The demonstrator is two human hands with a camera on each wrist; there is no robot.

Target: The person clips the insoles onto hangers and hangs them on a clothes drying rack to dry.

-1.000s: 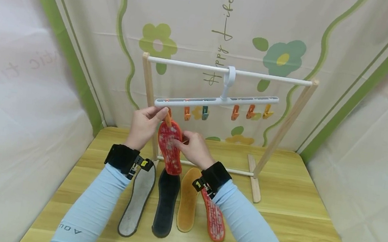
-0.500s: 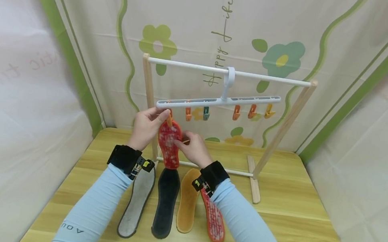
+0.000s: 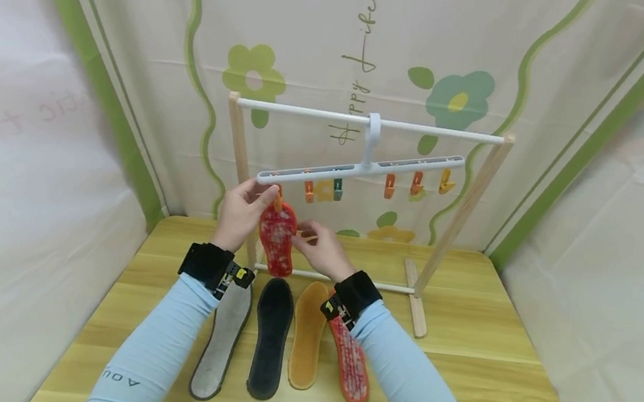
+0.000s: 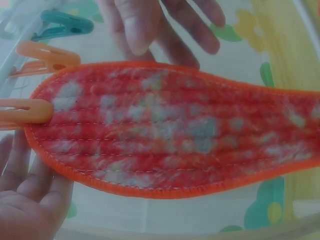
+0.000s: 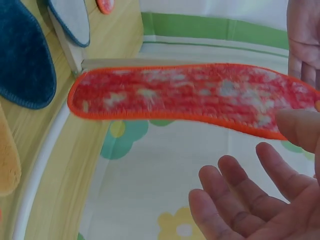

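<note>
A red-and-white patterned insole (image 3: 277, 239) with an orange edge hangs below the left end of the white hanger (image 3: 325, 173). An orange clothespin (image 4: 26, 111) bites its upper end. My left hand (image 3: 237, 217) is at this clothespin, thumb and forefinger close around it in the head view. In the left wrist view, its other fingers (image 4: 42, 185) lie partly behind the insole's edge. My right hand (image 3: 322, 249) is at the insole's right edge. The right wrist view shows its fingers (image 5: 235, 175) spread and loosely bent, with the thumb overlapping the insole.
On the wooden table (image 3: 475, 381) lie a grey insole (image 3: 223, 343), a black one (image 3: 270, 339), a tan one (image 3: 307, 340) and another red insole (image 3: 351, 365) under my right forearm. Several clothespins hang along the hanger, on a wooden-sided rack (image 3: 465, 212).
The insole's lower end has swung back, off the black insole in the head view. My right thumb has come off its face to the edge. The left hand stays at the clothespin.
</note>
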